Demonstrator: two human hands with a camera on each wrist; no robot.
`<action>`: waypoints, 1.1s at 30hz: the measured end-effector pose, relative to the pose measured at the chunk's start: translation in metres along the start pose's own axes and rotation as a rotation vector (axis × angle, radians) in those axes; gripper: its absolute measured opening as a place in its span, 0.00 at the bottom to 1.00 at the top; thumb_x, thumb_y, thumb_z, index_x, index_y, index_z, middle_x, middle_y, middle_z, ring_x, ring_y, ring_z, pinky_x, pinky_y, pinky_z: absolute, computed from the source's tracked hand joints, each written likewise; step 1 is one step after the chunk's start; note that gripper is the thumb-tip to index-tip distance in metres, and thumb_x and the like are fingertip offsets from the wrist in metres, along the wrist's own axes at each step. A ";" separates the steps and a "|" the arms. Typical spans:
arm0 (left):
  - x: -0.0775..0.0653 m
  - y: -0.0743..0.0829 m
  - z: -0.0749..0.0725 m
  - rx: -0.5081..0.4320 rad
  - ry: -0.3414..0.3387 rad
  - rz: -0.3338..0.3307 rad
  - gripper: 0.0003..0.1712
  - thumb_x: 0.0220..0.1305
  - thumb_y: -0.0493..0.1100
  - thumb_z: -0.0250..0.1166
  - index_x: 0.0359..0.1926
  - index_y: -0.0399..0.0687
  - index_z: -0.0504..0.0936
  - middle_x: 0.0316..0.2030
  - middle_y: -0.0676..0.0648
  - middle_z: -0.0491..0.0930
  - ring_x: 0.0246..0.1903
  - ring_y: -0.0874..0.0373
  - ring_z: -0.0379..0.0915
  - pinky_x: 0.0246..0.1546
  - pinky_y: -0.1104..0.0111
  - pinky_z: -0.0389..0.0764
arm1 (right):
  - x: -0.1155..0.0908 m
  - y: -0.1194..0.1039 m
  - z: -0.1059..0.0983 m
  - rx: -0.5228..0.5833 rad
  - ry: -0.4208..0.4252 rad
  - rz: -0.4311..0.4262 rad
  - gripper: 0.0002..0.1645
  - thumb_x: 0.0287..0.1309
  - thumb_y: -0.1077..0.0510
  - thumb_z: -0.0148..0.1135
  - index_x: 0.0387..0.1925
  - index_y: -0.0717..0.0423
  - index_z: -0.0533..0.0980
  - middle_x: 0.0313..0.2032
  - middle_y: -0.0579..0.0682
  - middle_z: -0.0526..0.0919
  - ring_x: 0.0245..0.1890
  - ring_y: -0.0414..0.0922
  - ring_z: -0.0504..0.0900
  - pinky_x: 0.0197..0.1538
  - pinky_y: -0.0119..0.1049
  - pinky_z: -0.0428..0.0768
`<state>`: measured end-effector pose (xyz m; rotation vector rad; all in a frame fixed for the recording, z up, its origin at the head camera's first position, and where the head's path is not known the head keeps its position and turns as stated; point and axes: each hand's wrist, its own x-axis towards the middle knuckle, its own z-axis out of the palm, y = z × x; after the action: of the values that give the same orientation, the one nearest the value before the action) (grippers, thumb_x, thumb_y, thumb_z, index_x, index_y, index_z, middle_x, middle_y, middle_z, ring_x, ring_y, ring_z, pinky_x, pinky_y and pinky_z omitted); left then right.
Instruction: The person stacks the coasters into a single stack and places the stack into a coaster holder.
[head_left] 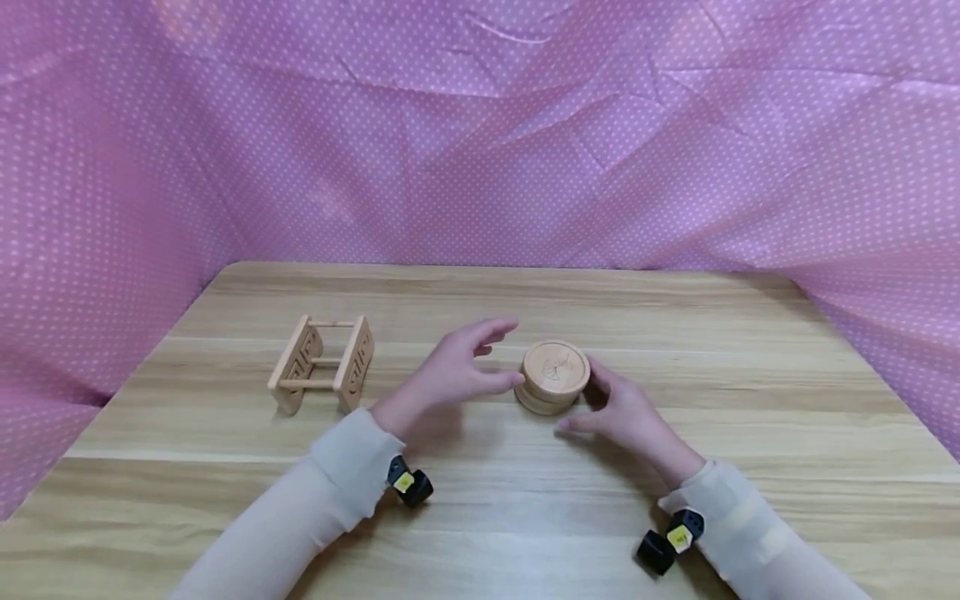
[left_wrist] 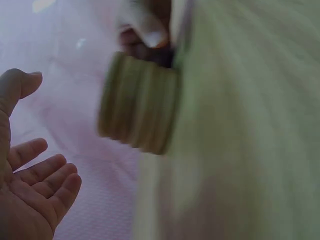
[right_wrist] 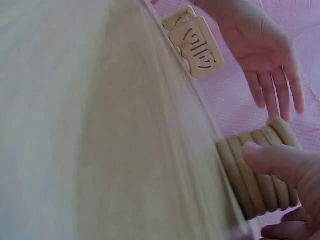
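A stack of several round wooden coasters (head_left: 557, 368) stands on the table, the top one raised-rimmed with a line drawing on it. Seen from the left wrist, the stack (left_wrist: 137, 102) is blurred. My left hand (head_left: 461, 367) is to its left, fingers spread and holding nothing, with the thumb tip close to the coasters' edge. On the other side, my right hand (head_left: 618, 412) curves loosely beside the stack, its fingertips right at the back edge and its thumb near the front. The right wrist view shows that thumb (right_wrist: 272, 160) straight, overlapping the coasters (right_wrist: 257, 172).
A wooden rack (head_left: 322, 367) with two carved side panels joined by thin rods stands left of my left hand. Wood-grain table (head_left: 480, 517) lies under everything. Pink dotted cloth (head_left: 480, 167) hangs behind and at both sides.
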<state>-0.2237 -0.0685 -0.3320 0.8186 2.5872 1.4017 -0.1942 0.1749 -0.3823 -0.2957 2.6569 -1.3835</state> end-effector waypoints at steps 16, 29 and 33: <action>0.032 -0.003 0.029 0.200 -0.098 -0.058 0.55 0.41 0.57 0.75 0.68 0.47 0.59 0.66 0.47 0.62 0.66 0.52 0.55 0.67 0.57 0.57 | 0.015 0.000 0.017 0.056 0.106 -0.015 0.61 0.28 0.54 0.80 0.68 0.47 0.58 0.65 0.53 0.65 0.67 0.50 0.59 0.70 0.48 0.56; 0.035 -0.015 0.038 0.074 -0.113 -0.091 0.55 0.40 0.57 0.76 0.68 0.50 0.60 0.66 0.48 0.62 0.64 0.54 0.59 0.66 0.62 0.61 | 0.019 0.000 0.022 0.049 0.127 -0.010 0.61 0.27 0.58 0.81 0.66 0.51 0.57 0.62 0.57 0.68 0.64 0.53 0.64 0.67 0.51 0.60; 0.035 -0.016 0.040 0.037 -0.105 -0.090 0.54 0.40 0.56 0.76 0.67 0.48 0.62 0.65 0.47 0.64 0.63 0.54 0.61 0.65 0.62 0.63 | 0.021 -0.001 0.025 0.055 0.148 0.053 0.62 0.26 0.58 0.81 0.65 0.56 0.56 0.60 0.59 0.69 0.62 0.54 0.65 0.66 0.50 0.61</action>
<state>-0.2473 -0.0279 -0.3622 0.7485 2.5438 1.2551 -0.2091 0.1493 -0.3963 -0.1203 2.7144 -1.5145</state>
